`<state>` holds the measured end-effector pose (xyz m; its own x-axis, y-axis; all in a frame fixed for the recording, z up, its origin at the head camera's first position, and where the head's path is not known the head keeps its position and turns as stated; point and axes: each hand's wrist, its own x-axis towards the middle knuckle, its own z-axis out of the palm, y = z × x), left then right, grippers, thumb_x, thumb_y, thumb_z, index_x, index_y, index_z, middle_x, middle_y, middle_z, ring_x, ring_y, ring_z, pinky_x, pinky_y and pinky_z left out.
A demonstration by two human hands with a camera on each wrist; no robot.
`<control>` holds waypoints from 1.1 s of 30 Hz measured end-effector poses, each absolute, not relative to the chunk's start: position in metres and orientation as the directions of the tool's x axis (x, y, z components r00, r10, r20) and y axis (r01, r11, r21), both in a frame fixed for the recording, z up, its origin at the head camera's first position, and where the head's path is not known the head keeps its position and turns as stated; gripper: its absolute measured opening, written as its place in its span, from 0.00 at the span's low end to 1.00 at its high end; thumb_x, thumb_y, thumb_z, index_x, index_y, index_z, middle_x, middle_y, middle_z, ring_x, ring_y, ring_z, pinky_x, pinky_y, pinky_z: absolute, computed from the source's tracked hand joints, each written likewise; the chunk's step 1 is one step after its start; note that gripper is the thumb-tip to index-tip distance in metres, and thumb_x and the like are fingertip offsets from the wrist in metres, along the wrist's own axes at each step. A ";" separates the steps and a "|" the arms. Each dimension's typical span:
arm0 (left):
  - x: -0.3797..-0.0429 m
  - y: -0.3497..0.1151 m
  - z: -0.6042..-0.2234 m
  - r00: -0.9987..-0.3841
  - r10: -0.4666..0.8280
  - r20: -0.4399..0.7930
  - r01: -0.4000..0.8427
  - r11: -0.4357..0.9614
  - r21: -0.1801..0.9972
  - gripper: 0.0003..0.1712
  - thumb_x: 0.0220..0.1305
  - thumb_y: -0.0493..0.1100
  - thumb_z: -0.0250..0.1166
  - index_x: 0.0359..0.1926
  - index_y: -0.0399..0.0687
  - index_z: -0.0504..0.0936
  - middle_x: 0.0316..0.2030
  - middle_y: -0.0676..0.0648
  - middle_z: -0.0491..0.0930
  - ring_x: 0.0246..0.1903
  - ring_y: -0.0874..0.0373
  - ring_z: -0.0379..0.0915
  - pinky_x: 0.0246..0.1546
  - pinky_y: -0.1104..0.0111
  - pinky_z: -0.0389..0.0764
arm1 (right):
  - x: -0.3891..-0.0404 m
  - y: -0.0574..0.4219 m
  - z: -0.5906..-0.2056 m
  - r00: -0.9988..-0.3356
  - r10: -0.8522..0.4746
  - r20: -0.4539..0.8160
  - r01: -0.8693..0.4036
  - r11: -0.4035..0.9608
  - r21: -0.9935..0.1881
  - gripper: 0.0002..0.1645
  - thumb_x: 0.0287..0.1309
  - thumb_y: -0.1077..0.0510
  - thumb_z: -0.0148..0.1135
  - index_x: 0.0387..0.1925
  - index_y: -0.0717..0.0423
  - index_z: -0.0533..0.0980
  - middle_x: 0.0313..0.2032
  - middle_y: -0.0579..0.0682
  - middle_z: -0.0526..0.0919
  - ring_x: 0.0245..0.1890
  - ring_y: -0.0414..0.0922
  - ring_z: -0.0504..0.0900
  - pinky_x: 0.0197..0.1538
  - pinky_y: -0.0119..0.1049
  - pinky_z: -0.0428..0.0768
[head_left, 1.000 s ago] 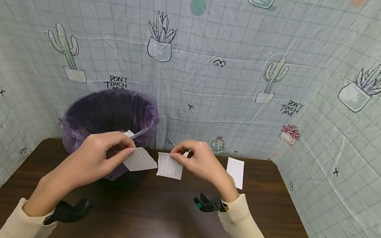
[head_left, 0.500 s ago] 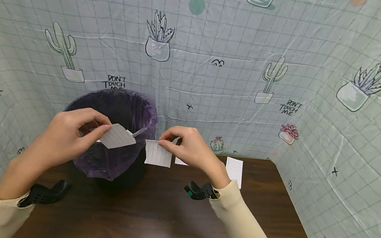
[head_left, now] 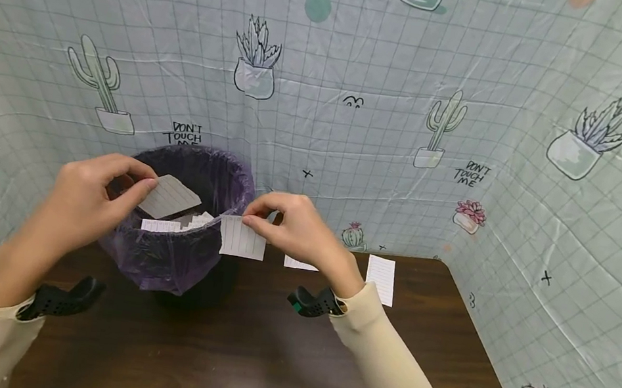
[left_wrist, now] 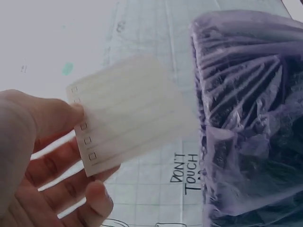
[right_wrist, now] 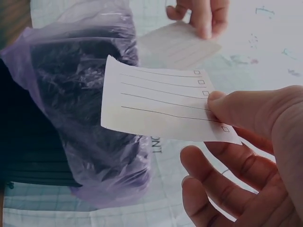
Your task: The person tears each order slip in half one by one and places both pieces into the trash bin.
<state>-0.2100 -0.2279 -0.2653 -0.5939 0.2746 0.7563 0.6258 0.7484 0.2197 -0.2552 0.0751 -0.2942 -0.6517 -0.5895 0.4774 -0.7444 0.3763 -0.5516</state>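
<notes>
Your left grip [head_left: 92, 196] pinches one paper slip [head_left: 168, 198] above the mouth of the lined bin [head_left: 172, 264], while your right grip [head_left: 297, 226] pinches another slip [head_left: 245, 239] by the bin's right rim, contact unclear, so left is nearer the opening.

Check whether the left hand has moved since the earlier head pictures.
Yes: judged against the purple-lined bin in the head view, the left hand has moved left and upward in the picture.
</notes>
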 end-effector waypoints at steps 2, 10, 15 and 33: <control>-0.212 -0.230 -0.266 -0.609 0.257 0.750 0.599 0.769 0.223 0.06 0.57 0.31 0.74 0.37 0.42 0.89 0.33 0.44 0.87 0.27 0.67 0.71 0.30 0.82 0.68 | -0.255 0.073 -0.292 -0.648 -0.590 0.483 -0.749 0.378 -0.543 0.05 0.67 0.57 0.68 0.39 0.52 0.87 0.35 0.44 0.88 0.36 0.34 0.81 0.39 0.29 0.81; -0.219 -0.233 -0.271 -0.692 0.171 0.701 0.488 0.827 0.280 0.04 0.64 0.36 0.70 0.37 0.40 0.89 0.35 0.38 0.87 0.31 0.48 0.76 0.32 0.76 0.63 | -0.258 0.060 -0.276 -0.598 -0.610 0.520 -0.794 0.365 -0.486 0.05 0.68 0.58 0.67 0.39 0.54 0.87 0.35 0.45 0.88 0.36 0.35 0.82 0.38 0.28 0.80; -0.222 -0.234 -0.274 -0.722 0.132 0.679 0.447 0.838 0.313 0.06 0.66 0.38 0.69 0.38 0.40 0.89 0.36 0.37 0.87 0.32 0.47 0.76 0.34 0.72 0.63 | -0.261 0.051 -0.266 -0.597 -0.602 0.530 -0.793 0.344 -0.503 0.05 0.68 0.58 0.67 0.39 0.54 0.87 0.36 0.45 0.88 0.36 0.34 0.81 0.39 0.30 0.81; -0.224 -0.248 -0.286 -0.753 0.142 0.643 0.426 0.849 0.311 0.07 0.66 0.39 0.69 0.39 0.39 0.90 0.36 0.36 0.87 0.31 0.45 0.78 0.32 0.68 0.67 | -0.276 0.031 -0.259 -0.686 -0.551 0.474 -0.701 0.326 -0.635 0.07 0.69 0.56 0.65 0.42 0.54 0.87 0.37 0.45 0.88 0.36 0.36 0.82 0.43 0.29 0.82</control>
<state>-0.2243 -0.2478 -0.2857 -0.7528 0.1420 0.6427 0.4261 0.8494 0.3114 -0.2759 0.0307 -0.2594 -0.6863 -0.5513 0.4745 -0.7005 0.3255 -0.6351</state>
